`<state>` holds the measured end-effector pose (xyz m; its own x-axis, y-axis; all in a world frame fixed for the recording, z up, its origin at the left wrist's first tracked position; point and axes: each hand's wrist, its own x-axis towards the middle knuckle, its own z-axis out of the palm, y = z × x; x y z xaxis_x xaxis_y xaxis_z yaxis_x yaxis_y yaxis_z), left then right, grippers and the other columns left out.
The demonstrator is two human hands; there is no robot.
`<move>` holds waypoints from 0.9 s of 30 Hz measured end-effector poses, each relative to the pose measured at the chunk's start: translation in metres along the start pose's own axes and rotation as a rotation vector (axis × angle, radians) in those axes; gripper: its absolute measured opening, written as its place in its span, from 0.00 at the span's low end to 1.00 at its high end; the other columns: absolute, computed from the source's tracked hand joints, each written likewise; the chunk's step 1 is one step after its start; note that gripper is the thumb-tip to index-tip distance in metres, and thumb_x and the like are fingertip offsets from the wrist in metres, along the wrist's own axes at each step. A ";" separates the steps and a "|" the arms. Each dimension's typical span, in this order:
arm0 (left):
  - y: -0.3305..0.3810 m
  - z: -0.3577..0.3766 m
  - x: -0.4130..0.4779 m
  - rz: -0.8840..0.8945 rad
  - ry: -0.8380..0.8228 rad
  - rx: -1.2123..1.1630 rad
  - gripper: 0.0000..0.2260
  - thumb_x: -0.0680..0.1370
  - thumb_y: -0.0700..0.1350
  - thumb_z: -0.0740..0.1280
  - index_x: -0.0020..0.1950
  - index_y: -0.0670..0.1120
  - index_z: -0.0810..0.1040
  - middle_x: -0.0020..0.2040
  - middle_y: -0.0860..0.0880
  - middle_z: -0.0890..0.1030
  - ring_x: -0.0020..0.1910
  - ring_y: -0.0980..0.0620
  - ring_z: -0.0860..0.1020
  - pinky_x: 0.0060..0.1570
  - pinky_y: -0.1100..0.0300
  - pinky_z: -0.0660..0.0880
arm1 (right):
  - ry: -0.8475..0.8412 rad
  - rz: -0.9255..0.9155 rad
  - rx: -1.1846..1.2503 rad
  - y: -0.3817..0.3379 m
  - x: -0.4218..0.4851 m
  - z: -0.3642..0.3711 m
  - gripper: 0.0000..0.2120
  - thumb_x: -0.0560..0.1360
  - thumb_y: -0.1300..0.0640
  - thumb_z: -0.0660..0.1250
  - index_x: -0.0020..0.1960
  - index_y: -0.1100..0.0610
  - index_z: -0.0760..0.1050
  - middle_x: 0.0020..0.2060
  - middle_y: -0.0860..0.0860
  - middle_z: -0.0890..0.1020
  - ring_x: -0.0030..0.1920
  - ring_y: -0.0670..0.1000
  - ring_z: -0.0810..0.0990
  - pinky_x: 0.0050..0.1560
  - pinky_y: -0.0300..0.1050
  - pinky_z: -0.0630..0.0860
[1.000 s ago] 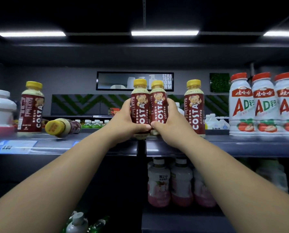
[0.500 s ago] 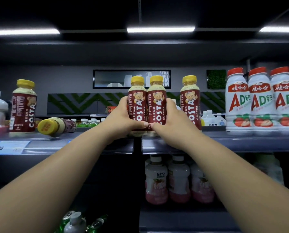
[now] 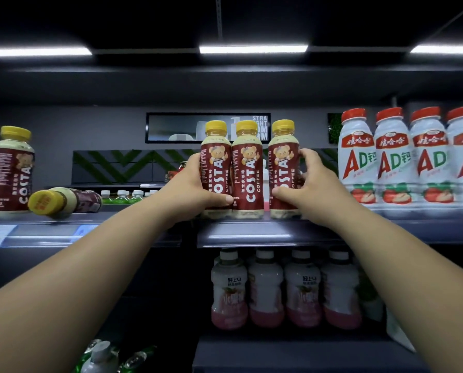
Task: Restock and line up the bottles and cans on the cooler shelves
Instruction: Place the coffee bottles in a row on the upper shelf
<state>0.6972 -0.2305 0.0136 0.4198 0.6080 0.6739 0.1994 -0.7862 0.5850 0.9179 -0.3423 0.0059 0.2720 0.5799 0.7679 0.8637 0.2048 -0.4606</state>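
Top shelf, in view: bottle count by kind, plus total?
Brown-labelled plastic Costa coffee bottles with yellow caps: 5 (4 upright, 1 on its side)
White plastic AD bottles with red caps: 4 (rightmost cut by the frame edge)
Total: 9

Mid-frame, the coffee bottles (image 3: 248, 170) are seen as clear plastic, wrapped in glossy maroon film labels (image 3: 216, 170) and closed by smooth yellow plastic caps (image 3: 216, 128). At right, the white bottles (image 3: 391, 162) are made of opaque shiny plastic. The shelf edge (image 3: 252, 233) is finished smooth, faintly reflective.
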 end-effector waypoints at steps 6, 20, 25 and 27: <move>0.007 0.019 0.003 -0.001 0.040 0.023 0.38 0.67 0.44 0.81 0.69 0.56 0.62 0.57 0.54 0.79 0.55 0.54 0.80 0.60 0.48 0.78 | 0.006 -0.007 0.207 0.026 0.004 -0.008 0.41 0.70 0.49 0.77 0.75 0.40 0.58 0.56 0.44 0.80 0.56 0.48 0.81 0.59 0.56 0.80; 0.006 0.038 -0.014 0.042 0.120 0.426 0.44 0.71 0.65 0.71 0.78 0.58 0.49 0.64 0.54 0.77 0.57 0.50 0.79 0.57 0.48 0.77 | -0.102 -0.021 -0.025 0.021 -0.004 -0.006 0.48 0.69 0.43 0.76 0.77 0.43 0.48 0.60 0.44 0.78 0.55 0.50 0.79 0.59 0.56 0.76; 0.007 0.037 -0.016 0.036 0.122 0.452 0.44 0.71 0.65 0.71 0.78 0.57 0.48 0.67 0.53 0.76 0.60 0.50 0.79 0.58 0.48 0.76 | -0.072 -0.023 -0.088 0.024 -0.003 -0.005 0.50 0.68 0.40 0.75 0.79 0.43 0.46 0.60 0.45 0.79 0.54 0.51 0.80 0.57 0.57 0.77; 0.007 0.037 -0.016 0.041 0.138 0.458 0.45 0.71 0.65 0.71 0.78 0.58 0.47 0.67 0.53 0.77 0.59 0.50 0.79 0.58 0.48 0.76 | -0.050 -0.011 -0.108 0.024 -0.003 -0.003 0.50 0.68 0.38 0.73 0.79 0.42 0.45 0.60 0.45 0.79 0.55 0.52 0.80 0.57 0.58 0.78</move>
<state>0.7246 -0.2500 -0.0103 0.3202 0.5601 0.7640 0.5678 -0.7590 0.3185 0.9390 -0.3418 -0.0058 0.2427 0.6171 0.7485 0.9079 0.1273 -0.3994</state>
